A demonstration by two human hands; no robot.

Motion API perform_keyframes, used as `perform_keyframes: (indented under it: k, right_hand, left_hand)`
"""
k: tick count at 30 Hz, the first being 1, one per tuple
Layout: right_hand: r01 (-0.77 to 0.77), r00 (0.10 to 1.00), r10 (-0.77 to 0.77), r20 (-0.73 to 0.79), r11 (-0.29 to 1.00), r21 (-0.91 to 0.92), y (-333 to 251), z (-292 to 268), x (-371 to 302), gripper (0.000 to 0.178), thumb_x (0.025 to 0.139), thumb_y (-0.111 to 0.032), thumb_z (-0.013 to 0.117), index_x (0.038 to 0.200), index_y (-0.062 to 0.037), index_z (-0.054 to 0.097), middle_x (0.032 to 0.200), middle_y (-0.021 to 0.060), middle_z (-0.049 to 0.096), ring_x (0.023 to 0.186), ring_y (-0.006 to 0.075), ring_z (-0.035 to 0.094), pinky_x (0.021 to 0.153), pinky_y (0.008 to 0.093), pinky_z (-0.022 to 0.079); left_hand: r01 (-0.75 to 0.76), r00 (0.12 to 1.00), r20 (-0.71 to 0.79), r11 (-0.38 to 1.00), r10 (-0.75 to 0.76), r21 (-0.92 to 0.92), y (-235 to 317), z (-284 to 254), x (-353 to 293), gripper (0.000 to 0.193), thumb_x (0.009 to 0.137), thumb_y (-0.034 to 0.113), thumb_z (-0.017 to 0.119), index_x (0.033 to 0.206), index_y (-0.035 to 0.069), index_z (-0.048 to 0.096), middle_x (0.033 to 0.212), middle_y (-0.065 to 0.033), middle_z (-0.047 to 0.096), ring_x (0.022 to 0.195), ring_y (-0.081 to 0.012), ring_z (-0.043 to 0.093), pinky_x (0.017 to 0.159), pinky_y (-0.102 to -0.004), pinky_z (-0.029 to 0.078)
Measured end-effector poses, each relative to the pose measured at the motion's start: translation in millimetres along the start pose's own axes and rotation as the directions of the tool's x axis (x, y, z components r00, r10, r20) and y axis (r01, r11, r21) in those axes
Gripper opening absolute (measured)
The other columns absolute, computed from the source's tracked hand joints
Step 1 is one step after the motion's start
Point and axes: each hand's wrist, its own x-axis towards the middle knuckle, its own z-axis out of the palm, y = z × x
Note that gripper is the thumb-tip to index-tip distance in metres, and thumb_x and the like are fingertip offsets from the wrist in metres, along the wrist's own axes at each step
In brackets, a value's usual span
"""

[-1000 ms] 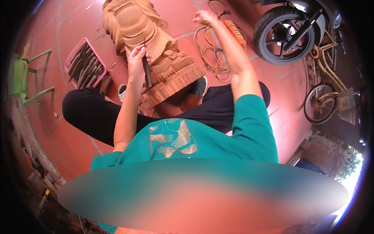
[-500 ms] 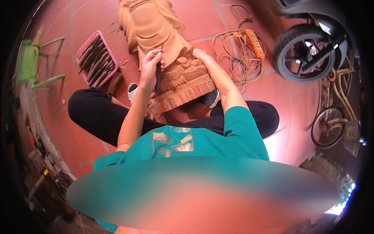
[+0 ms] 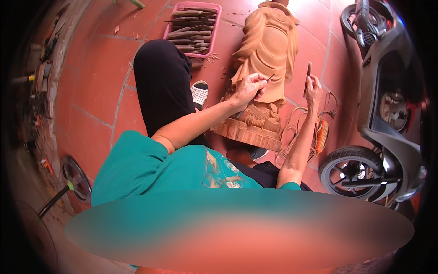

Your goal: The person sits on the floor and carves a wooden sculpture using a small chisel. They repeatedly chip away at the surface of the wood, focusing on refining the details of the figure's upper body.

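Note:
A carved wooden statue [image 3: 269, 41] of a robed figure lies on the floor, its ornate base [image 3: 255, 125] closest to me. My left hand [image 3: 250, 90] is closed around a carving chisel [image 3: 271, 77], whose thin dark tip pokes out past the fingers over the lower robe. Off to the statue's right, my right hand [image 3: 314, 91] is raised and closed on a slim dark tool [image 3: 309, 69] that stands up from the fingers; its exact kind is unclear.
A pink basket [image 3: 217, 34] of dark carving tools sits left of the statue. An orange power strip [image 3: 322, 137] with coiled cord [image 3: 292, 125] lies at right, beside a parked motorbike [image 3: 388, 128]. Wood chips [image 3: 212, 58] are scattered on the red tiles.
My right hand has left the statue's side and moved up and right, now gripping a slim dark tool. The left hand still holds the chisel. The view has swung left.

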Motion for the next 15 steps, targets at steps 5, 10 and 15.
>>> perform_keyframes:
  k: [5,10,15]
  right_hand:
    - [0.262,0.941,-0.267,0.209,0.964,0.055,-141.5,75.4,8.8,0.024,0.093,-0.025,0.063,0.109,-0.0078,0.069,0.088,0.0118,0.072,0.077,0.0173,0.068,0.069,0.0308,0.052]
    - [0.491,0.768,-0.458,0.447,0.870,0.048,-230.0,189.5,6.4,0.028,0.090,-0.026,0.067,0.114,-0.0110,0.067,0.098,0.0138,0.071,0.086,0.0203,0.069,0.073,0.0322,0.054]
    - [0.365,0.796,-0.453,0.401,0.888,0.279,-221.1,235.8,33.4,0.036,0.090,-0.032,0.065,0.121,-0.0133,0.065,0.102,0.0164,0.069,0.094,0.0267,0.068,0.079,0.0368,0.054]
  left_hand:
    - [-0.243,0.966,-0.108,0.968,0.236,-0.056,46.1,-6.9,-9.1,0.012,0.097,0.011,0.054,0.103,0.002,0.060,0.068,0.0015,0.056,0.055,-0.0049,0.049,0.050,-0.0187,0.039]
    - [-0.262,0.962,-0.097,0.963,0.256,-0.060,69.4,-8.9,-26.6,0.012,0.097,0.010,0.054,0.103,0.002,0.060,0.069,0.0013,0.055,0.055,-0.0051,0.048,0.051,-0.0186,0.039]
    - [-0.320,0.940,-0.174,0.936,0.293,-0.150,81.3,-20.9,-26.3,0.012,0.097,0.010,0.054,0.105,0.002,0.059,0.069,0.0018,0.054,0.056,-0.0046,0.048,0.050,-0.0178,0.039]
